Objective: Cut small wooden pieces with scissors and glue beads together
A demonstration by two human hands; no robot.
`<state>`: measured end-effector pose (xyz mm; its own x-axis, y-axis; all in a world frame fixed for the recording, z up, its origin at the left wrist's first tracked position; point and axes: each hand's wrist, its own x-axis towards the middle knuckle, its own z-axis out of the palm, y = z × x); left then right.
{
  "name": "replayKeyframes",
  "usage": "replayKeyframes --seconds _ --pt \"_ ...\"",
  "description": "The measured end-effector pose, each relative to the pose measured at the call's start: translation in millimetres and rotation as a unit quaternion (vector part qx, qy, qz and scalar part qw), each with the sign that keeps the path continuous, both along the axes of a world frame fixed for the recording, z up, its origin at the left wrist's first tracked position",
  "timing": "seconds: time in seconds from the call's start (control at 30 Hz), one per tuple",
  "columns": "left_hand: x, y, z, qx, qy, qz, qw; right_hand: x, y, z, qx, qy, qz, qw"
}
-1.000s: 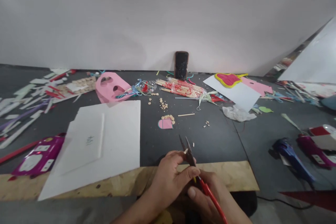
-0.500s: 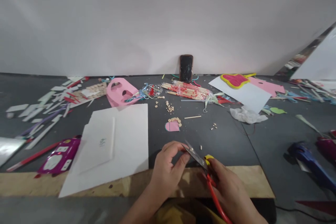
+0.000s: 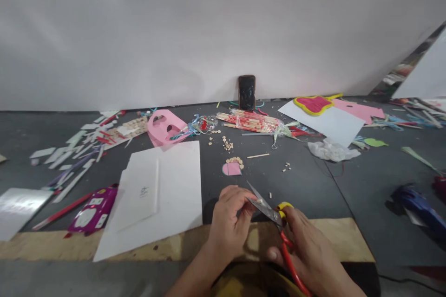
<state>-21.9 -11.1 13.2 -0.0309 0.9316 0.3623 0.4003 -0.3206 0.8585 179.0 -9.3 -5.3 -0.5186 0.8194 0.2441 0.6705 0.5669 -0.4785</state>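
Observation:
My right hand (image 3: 306,246) grips a pair of scissors (image 3: 266,209) with red and yellow handles, their blades parted. Close to the blades, my left hand (image 3: 232,218) has its thumb and fingers pinched together. A tiny pale piece shows at its fingertips between the blades, too small to name. Just beyond lies a pink paper shape (image 3: 232,168) with a rounded left end, bordered along its top right by small beige round pieces (image 3: 237,161). A short pale stub (image 3: 270,195) rests on the dark table near the scissors, and a thin wooden stick (image 3: 258,156) lies farther back.
White sheets (image 3: 177,195) and a purple device (image 3: 93,211) lie to the left, near a pink cutout (image 3: 167,125). Wrapped sticks (image 3: 249,121) lie before a phone (image 3: 247,93) leaning on a white board (image 3: 139,51). A blue tool (image 3: 420,209) lies at right.
The scissor blades have opened wider, and my right thumb has moved away from the handle. My left hand keeps its pinch near the blades. The whole view has shifted slightly.

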Motion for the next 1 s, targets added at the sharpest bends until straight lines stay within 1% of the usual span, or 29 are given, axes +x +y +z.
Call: replayKeyframes --seconds 0.23,0.37,0.57,0.77,0.87,1.0 --pt "4 -2 2.7 -0.044 -0.007 -0.021 0.999 4 0 1.3 -0.041 0.001 0.002 0.999" --pt "6 -2 4.3 -0.049 0.004 -0.035 0.998 3 0 2.0 -0.068 -0.036 0.0 0.997" --pt "8 0 5.8 -0.036 0.028 -0.029 0.999 4 0 2.6 -0.042 -0.063 -0.004 0.997" --pt "11 0 7.5 -0.039 0.054 -0.012 0.998 4 -1 3.0 -0.006 -0.051 -0.012 0.999" --pt "12 -1 7.3 -0.047 0.044 -0.006 0.998 4 -1 1.6 -0.01 -0.044 -0.013 0.999" --pt "11 -4 5.8 -0.053 0.039 -0.004 0.998 4 -2 -1.4 -0.036 -0.034 -0.019 0.999"
